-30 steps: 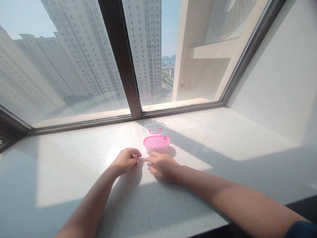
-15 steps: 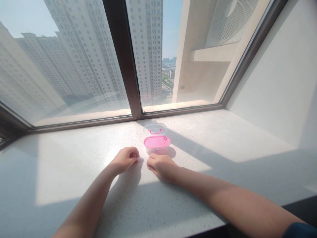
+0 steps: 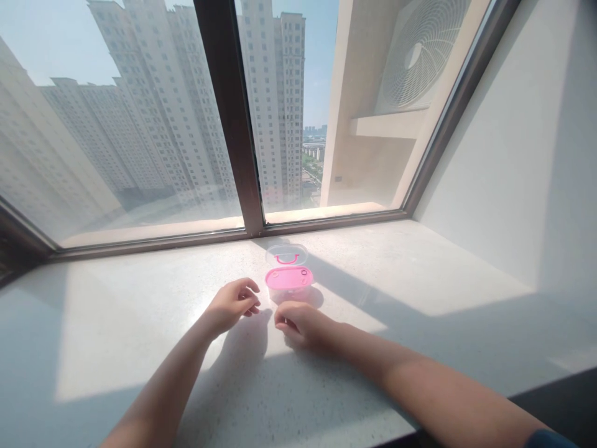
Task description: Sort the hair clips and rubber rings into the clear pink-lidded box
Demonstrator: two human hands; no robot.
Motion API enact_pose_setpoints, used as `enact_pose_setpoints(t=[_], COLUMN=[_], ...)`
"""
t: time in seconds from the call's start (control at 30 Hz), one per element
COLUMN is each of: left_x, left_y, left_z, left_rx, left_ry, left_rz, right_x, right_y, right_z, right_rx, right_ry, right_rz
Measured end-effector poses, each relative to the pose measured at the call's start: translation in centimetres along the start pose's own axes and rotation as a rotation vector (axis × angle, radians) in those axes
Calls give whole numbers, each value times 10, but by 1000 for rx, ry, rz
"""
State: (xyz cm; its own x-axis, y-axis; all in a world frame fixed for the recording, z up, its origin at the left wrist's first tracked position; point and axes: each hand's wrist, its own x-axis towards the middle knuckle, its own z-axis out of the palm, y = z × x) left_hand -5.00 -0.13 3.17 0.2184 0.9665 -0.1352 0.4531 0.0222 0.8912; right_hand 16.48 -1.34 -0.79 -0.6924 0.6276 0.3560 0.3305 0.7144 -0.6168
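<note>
A small clear oval box with a pink top tray [image 3: 289, 278] sits on the windowsill. Small ring-like pieces lie on the tray, among them a dark ring [image 3: 304, 272]. Behind it a clear lid [image 3: 286, 254] with a pink handle is raised. To the left of the box, my left hand [image 3: 236, 302] hovers over the sill with its fingers loosely bent and apart, and nothing shows in it. My right hand [image 3: 301, 323] is just in front of the box, fingers curled toward the thumb; whatever they may hold is too small or hidden to make out.
The pale speckled windowsill [image 3: 140, 323] stretches to both sides, with sunlight and shadow across it. A brown-framed window [image 3: 252, 218] stands close behind the box. A white wall [image 3: 504, 174] rises at the right. The sill's front edge is at the lower right.
My left fingers have parted from a pinch. My right hand stays curled near the box, its thumb now lower. The view has tilted slightly upward, and the box has not moved on the sill.
</note>
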Motion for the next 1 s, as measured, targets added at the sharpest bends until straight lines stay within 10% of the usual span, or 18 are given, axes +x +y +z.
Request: enact_pose_setpoints(t=[0.47, 1.0], left_x=[-18, -23], left_y=[11, 6], left_z=[51, 65], left_rx=[-293, -251], left_ry=[268, 141], left_rz=[164, 124], right_x=[-11, -13], right_y=[-4, 5], right_z=[-26, -13], right_rx=[163, 523], right_ry=[296, 301], right_rz=[-77, 144])
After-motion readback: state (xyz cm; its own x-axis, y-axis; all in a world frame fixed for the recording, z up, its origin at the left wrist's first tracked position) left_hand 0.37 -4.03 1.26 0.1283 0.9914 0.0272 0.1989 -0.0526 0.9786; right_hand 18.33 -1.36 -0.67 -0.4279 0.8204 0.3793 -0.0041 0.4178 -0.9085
